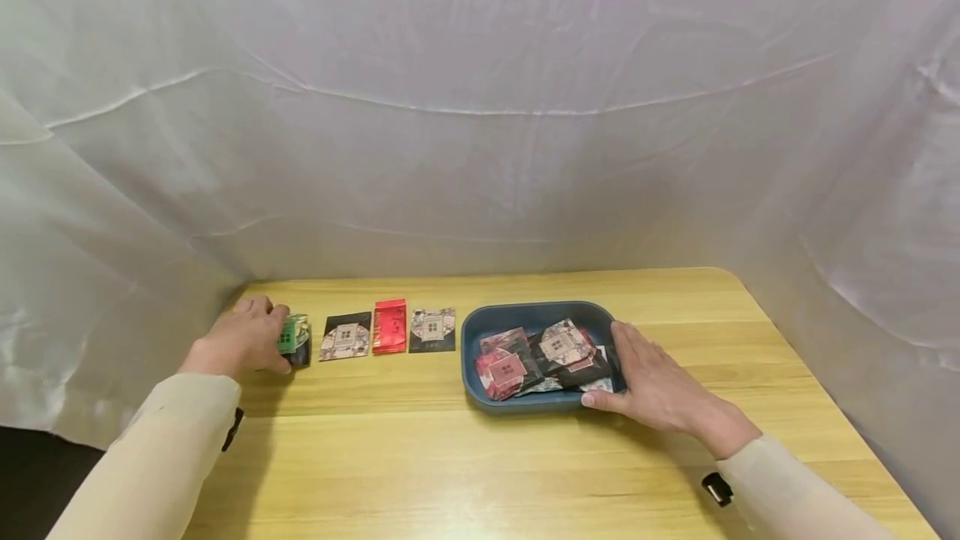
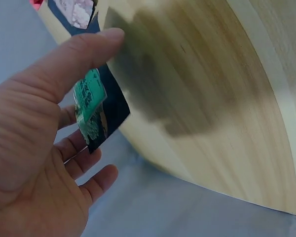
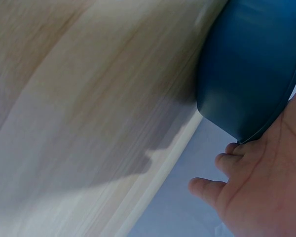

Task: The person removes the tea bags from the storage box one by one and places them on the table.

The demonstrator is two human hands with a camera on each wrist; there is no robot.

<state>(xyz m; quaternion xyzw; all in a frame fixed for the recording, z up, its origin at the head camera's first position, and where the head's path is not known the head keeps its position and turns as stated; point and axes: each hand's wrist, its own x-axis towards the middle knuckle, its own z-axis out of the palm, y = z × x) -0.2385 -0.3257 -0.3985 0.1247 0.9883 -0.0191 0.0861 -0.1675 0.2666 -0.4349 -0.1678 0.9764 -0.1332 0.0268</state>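
Note:
At the left end of a row of sachets, my left hand [image 1: 243, 336] is beside a black sachet with a green label [image 1: 288, 335]. In the left wrist view the thumb is straight across this sachet, and the other fingers are loosely bent near its far side. A firm pinch does not show. My right hand [image 1: 660, 382] holds the right end of a blue box [image 1: 491, 409], thumb on the front rim and fingers along the end wall. Inside the box lie several pink, black and patterned sachets [image 1: 506, 369], overlapping one another.
Right of the green-labelled sachet lie a black patterned sachet [image 1: 347, 337], a shiny red sachet [image 1: 389, 327] and another black patterned sachet [image 1: 432, 330]. They rest on a wooden table [image 1: 420, 473]. Pale cloth [image 1: 480, 173] hangs behind the table and along both sides.

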